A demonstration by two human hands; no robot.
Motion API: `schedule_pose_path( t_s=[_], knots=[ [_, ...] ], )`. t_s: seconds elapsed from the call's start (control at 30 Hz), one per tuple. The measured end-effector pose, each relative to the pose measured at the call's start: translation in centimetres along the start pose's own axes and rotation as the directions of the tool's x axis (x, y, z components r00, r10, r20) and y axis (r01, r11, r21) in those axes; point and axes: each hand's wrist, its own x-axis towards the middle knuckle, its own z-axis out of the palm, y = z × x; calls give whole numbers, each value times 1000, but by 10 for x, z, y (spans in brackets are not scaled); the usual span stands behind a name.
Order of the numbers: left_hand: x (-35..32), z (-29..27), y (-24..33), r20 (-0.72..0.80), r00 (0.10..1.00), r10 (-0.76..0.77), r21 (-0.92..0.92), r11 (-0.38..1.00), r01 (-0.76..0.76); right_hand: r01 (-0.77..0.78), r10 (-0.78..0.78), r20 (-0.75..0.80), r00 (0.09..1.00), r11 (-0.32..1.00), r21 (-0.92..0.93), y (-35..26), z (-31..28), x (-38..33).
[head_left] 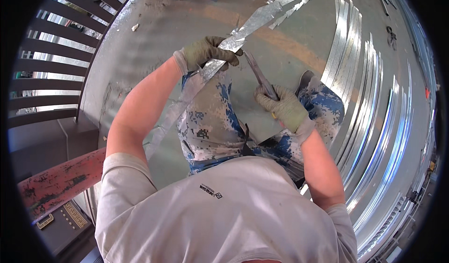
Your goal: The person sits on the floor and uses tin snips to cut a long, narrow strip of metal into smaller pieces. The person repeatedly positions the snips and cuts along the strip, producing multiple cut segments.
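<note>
My left hand (206,53), in a grey-green work glove, is closed around a long, thin strip of shiny sheet metal (196,81). The strip slants from beside my left arm up to the far right, and small jagged tabs stick out along its edge near my fingers. My right hand (284,107), gloved too, grips a pair of grey metal snips (258,74). Their long nose points up and left and ends close to my left fingertips, beside the strip. My right palm and fingers cover most of the handles.
Many long metal strips (346,47) lie side by side on the grey floor (163,24) at the right. A dark slatted rack (61,54) stands at the left, above a worn red beam (65,181). Another tool (391,38) lies at the far right.
</note>
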Motion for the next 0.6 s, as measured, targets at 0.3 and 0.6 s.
schedule_pose_path(
  t_s=[0.3,0.6],
  knots=[
    [-2,2,0,-50,999,-2,23,1000,3,62,-72,-39,997,977,-204,-8,0,9],
    [-4,6,4,-40,999,27,20,999,-26,23,-35,-36,999,956,-294,-18,-4,16]
  ],
)
